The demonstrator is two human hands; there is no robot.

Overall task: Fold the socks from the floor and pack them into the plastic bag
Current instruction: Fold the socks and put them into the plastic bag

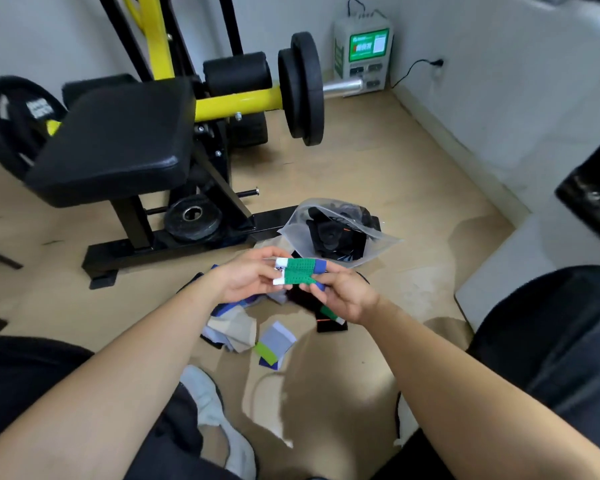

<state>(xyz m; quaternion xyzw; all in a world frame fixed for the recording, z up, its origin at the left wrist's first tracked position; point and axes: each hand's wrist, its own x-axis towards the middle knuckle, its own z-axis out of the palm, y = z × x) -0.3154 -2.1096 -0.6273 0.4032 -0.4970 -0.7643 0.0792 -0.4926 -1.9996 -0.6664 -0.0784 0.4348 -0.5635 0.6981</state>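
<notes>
A folded green sock [299, 271] with white and blue ends is held above the floor between both hands. My left hand [248, 277] grips its white end and my right hand [343, 296] grips its blue end. Just behind them lies a clear plastic bag [300, 220], open, with dark socks inside. Under my hands on the floor is a loose pile of socks [234, 329]: beige, blue and white ones, a grey sock with a lime band [276, 344], and a black sock [331, 325] partly hidden by my right hand.
A black and yellow weight bench [118, 140] with plates stands at the back left. A green charging kiosk [362, 55] is in the far corner. A white wall runs along the right. My knees and a grey shoe [219, 414] fill the foreground.
</notes>
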